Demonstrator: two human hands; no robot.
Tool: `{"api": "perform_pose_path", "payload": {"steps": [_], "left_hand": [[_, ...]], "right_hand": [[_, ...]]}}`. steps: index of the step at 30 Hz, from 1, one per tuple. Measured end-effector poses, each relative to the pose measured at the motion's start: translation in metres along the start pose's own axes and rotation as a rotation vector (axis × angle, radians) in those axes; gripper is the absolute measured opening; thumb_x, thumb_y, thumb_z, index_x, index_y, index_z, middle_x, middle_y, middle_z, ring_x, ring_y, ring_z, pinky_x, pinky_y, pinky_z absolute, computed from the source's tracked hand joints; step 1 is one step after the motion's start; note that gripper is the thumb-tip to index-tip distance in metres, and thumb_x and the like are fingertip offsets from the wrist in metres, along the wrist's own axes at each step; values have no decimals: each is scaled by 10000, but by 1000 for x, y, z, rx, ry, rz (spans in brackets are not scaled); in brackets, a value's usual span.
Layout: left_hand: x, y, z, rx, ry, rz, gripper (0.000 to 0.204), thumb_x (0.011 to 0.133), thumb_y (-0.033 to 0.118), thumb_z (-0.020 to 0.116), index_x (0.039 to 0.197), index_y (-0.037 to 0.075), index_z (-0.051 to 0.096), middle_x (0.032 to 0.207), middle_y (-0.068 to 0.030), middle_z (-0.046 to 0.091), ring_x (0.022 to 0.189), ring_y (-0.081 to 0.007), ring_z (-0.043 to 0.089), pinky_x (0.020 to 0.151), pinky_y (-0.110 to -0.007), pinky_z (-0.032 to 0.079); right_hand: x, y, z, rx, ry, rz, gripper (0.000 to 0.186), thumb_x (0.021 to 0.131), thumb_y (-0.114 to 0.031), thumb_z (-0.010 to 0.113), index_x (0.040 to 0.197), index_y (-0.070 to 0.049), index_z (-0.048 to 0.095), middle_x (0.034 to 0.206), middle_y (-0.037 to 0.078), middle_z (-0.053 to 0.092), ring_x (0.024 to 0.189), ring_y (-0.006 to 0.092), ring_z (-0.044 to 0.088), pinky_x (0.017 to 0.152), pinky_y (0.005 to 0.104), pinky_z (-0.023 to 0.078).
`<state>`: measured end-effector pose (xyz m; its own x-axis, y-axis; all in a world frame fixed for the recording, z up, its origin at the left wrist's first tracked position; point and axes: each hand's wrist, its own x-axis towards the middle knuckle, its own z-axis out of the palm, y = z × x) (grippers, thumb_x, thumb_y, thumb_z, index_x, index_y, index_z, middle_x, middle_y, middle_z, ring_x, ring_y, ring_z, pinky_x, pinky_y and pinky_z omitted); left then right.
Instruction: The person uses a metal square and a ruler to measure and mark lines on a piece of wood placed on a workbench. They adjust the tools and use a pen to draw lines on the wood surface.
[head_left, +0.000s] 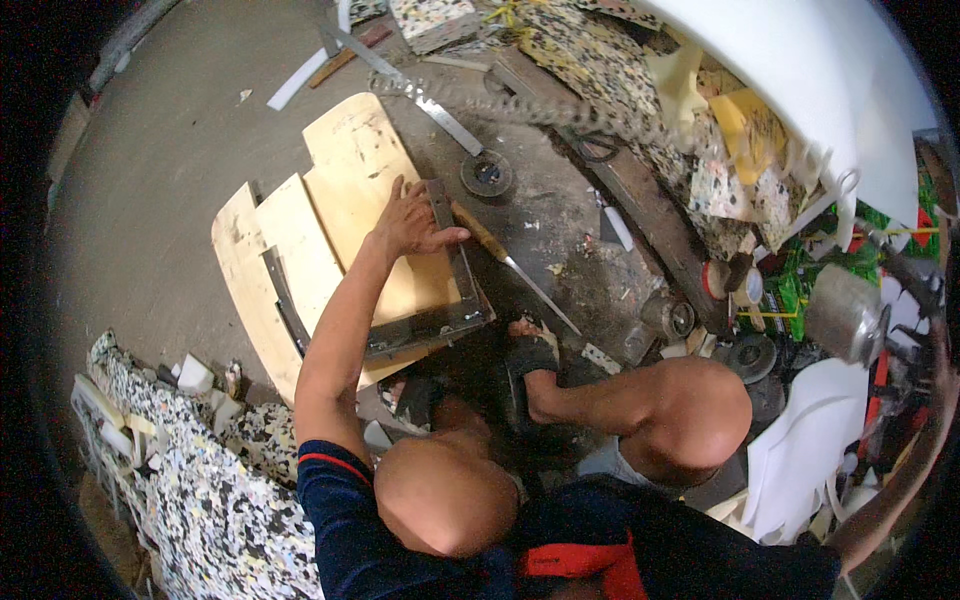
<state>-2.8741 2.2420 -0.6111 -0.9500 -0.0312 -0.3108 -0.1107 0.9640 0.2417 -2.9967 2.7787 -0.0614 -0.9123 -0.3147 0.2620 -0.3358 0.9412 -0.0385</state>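
Pale wooden panels (365,150) with rounded corners and dark edge strips (425,328) are laid overlapping on the left, while a metal spray gun (848,312) with a rounded cup is held at the right.

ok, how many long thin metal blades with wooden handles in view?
1: long thin metal blade with brown wooden handle, just right of the pale yellow boards, tip toward lower right. Others may be hidden under the speckled foam scraps.

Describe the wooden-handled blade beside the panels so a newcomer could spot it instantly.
Find the pale wooden panels under the left hand. Just to their right, the wooden-handled blade slants down-right. Unlike the flat steel strip farther up, it has a tan handle.
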Motion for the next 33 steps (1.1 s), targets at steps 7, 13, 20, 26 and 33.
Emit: {"api": "perform_pose_path", "payload": {"steps": [7,13,20,26,33], "left_hand": [[33,-12,54,-52,-51,-29,1033,821,912,300,1413,115,583,1562,-132,429,1501,-339,257,1230,-588,69],[37,-24,63,39,-136,-82,1004,867,865,302,1424,70,557,1525,-167,468,1492,-340,285,1217,-601,101],[34,-31,68,12,-20,-72,987,889,843,306,1452,62,521,1489,-175,508,1494,-307,288,1205,-605,131],[38,-31,67,91,-154,-100,858,921,799,327,1473,168,515,1579,-107,409,1486,-284,308,1182,-607,184],[34,-26,68,-56,3,-128,662,941,664,493,1446,240,544,1578,-72,408,1458,-280,346,1147,-576,224]], "right_hand": [[-61,9,90,-420,-36,-69,389,867,-290,783,1064,34,697,1015,178,692,824,307,640,799,380,518],[-65,-18,225,-117,-415,-62,380,850,-359,777,1019,-20,741,861,239,701,833,405,691,750,439,545],[-55,-35,374,-231,-517,37,357,878,-400,720,1039,-82,700,864,215,713,831,427,695,727,517,548],[-47,-20,443,-223,-450,26,338,873,-384,729,922,-50,701,813,232,704,817,435,697,700,536,544],[-35,4,501,-238,-398,-116,376,869,-412,734,890,-41,679,783,241,694,795,432,699,673,518,545]]}}
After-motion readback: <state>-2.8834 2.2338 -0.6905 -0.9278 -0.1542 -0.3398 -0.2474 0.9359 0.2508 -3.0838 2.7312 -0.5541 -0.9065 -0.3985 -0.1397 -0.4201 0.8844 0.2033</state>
